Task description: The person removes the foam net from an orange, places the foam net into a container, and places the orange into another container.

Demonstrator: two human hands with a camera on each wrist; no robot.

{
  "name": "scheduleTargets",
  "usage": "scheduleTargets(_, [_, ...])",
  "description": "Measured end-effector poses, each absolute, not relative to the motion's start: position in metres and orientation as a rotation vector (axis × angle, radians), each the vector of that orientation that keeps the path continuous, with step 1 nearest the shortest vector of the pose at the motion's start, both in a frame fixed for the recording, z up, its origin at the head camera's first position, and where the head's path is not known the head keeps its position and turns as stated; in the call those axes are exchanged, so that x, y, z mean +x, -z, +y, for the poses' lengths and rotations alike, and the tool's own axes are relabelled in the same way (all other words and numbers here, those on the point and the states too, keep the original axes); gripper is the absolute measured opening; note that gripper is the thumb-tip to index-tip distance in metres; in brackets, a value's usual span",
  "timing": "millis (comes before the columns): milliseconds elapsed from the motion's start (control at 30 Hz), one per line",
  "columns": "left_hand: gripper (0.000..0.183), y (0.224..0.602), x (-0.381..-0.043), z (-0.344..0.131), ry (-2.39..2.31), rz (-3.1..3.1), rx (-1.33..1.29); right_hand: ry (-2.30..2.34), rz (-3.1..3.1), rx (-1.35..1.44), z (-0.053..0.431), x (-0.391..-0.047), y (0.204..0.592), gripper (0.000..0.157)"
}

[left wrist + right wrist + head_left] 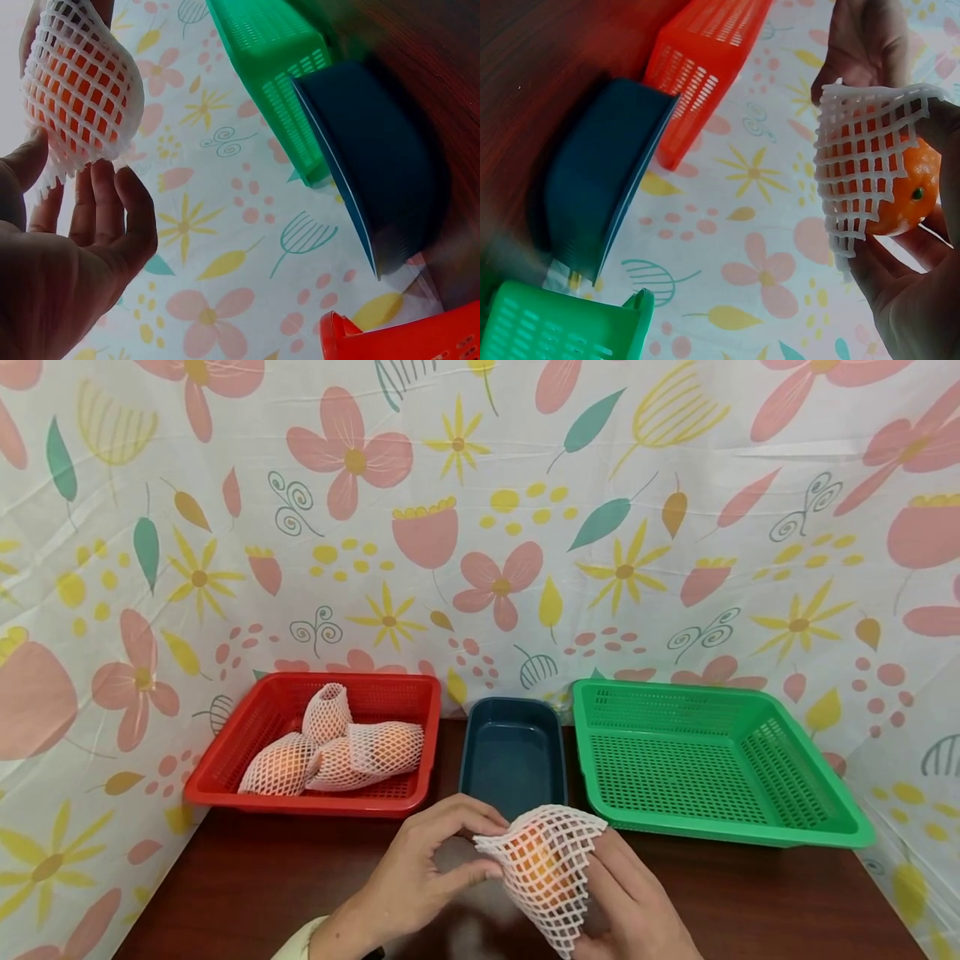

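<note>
An orange (921, 174) with a small green stem end sits partly inside a white foam net sleeve (553, 820), held over the front of the table. My left hand (412, 872) pinches the sleeve's left edge between thumb and fingers. On the other side, my right hand (637, 897) grips the orange and the sleeve, its fingers partly hidden behind the mesh. The right wrist view shows the orange's bare side facing the right palm. Several more net-wrapped fruits (281, 767) lie in the red basket (300, 804) at the left.
A dark blue tray (513, 752) stands in the middle, behind the hands. To its right is a green perforated basket (720, 832). All three containers line up on the dark wooden table (247, 885), against a flower-printed cloth (480, 568).
</note>
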State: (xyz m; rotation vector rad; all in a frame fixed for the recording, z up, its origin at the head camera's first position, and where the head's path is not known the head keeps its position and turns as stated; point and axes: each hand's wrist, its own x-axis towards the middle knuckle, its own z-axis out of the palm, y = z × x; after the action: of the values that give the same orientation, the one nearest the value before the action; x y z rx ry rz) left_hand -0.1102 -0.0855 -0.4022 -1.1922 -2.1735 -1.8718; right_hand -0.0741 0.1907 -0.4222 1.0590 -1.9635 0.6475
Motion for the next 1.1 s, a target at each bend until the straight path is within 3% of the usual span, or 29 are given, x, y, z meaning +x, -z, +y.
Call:
scheduleTargets(567, [0.021,0.403,-0.111,-0.086,1.854,-2.193,-1.203,-0.649,-1.917,1.069,0.194,-0.076,0.426,0.073])
scheduleTargets(867, [0.022,0.401,-0.112,-0.089,1.844,-2.208,-1.188,-0.704,-2.075,1.013,0.194,-0.068,0.414,0.058])
scheduleTargets(1100, [0.021,0.401,-0.114,-0.090,1.900,-2.176,-1.168,-0.671,-2.017,1.009,0.197,-0.072,0.418,0.061])
